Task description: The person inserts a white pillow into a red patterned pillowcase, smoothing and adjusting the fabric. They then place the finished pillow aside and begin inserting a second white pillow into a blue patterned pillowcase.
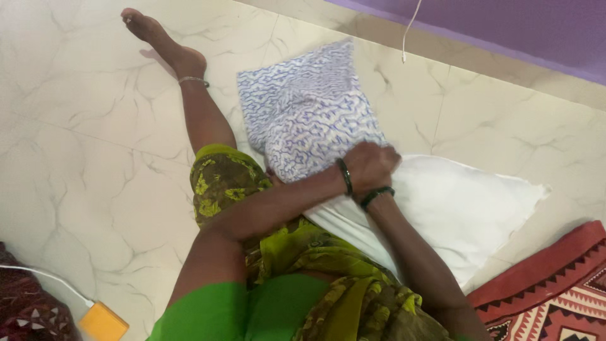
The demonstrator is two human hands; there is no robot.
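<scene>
A white pillow (467, 208) lies across my lap and the floor. Its far end is inside a white cover with a blue pattern (309, 107). My left hand (360, 161) and my right hand (382, 178) are pressed together at the cover's open edge, where it meets the bare pillow. Both are closed on the fabric. Each wrist wears a dark bangle. The fingers are hidden underneath, so I cannot see how much fabric each one grips.
I sit on a pale marble-look tile floor (88, 158), one bare leg (189, 95) stretched out with an anklet. A red patterned mat (555, 290) lies at the lower right. An orange block with a white cable (103, 322) is at the lower left. A purple wall (505, 25) runs along the top.
</scene>
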